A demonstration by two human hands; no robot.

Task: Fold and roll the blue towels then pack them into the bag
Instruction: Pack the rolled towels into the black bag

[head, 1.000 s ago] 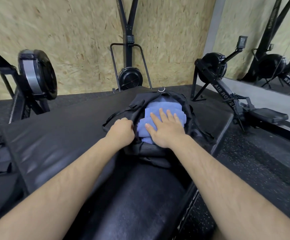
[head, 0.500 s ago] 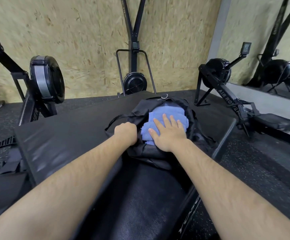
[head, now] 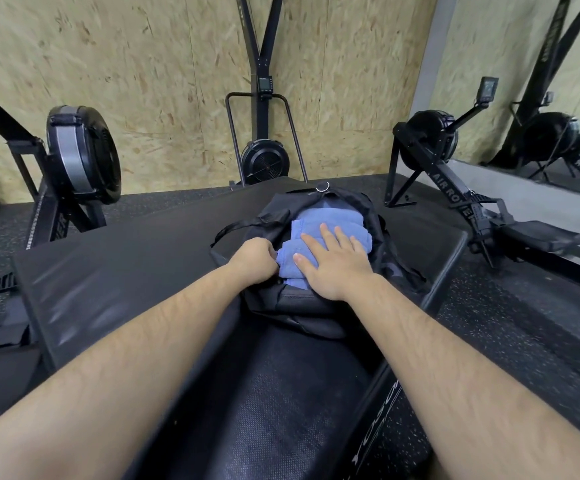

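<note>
Pressing flat right hand [head: 333,268] on rolled blue towels [head: 321,219] in black bag [head: 302,302]; left grip [head: 255,259] clutches rim.

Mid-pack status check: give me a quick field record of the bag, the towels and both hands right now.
bag: black bag, open, lying on the black mat
towels: blue towels inside the bag, top ones showing
right hand: flat, fingers straight, pressing on the towels
left hand: fingers curled at the bag's left rim; what it grips is hidden

"AIR ROWE" in white on the right rowing machine rail [head: 452,192]
</note>
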